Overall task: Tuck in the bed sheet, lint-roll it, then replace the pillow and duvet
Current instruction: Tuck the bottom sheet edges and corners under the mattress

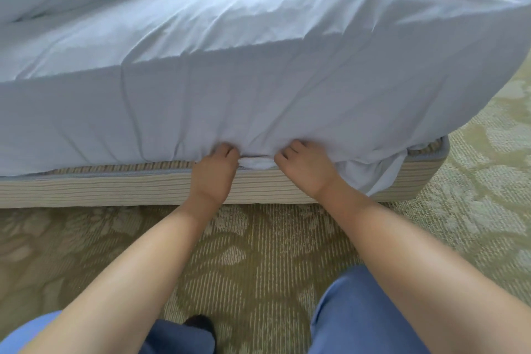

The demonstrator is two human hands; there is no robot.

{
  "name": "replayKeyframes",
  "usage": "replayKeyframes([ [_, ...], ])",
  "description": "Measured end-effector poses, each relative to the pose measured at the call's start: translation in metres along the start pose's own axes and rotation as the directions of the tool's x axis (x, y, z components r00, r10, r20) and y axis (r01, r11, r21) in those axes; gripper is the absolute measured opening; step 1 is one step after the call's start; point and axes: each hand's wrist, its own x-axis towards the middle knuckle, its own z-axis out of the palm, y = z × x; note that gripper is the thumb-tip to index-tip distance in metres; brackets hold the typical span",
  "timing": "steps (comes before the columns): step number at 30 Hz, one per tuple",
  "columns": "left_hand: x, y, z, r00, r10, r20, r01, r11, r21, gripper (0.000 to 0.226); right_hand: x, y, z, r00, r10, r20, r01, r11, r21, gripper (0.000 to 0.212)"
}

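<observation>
The person is wearing blue trousers [356, 316] and a dark sock or shoe [199, 323]; both forearms are showing bare, with no sleeves, and the hands [214, 169] [304, 165] are wearing nothing.

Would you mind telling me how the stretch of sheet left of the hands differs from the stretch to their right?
The sheet left of the hands lies flat, its lower edge already tucked above the striped bed base; the sheet right of the hands hangs loose and bunched over the base's corner. The left stretch shows faint creases, the right stretch deep folds. Both are the same pale fabric, which the left hand and right hand push in.
</observation>
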Motion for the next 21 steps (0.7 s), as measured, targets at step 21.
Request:
replayKeyframes([
  [21,0.024,0.018,0.012,0.891,0.013,0.453,0.138,0.944,-0.299,0.05,0.008,0.006,0.011,0.826,0.225,0.518,-0.375,0.904,0.205,0.076],
])
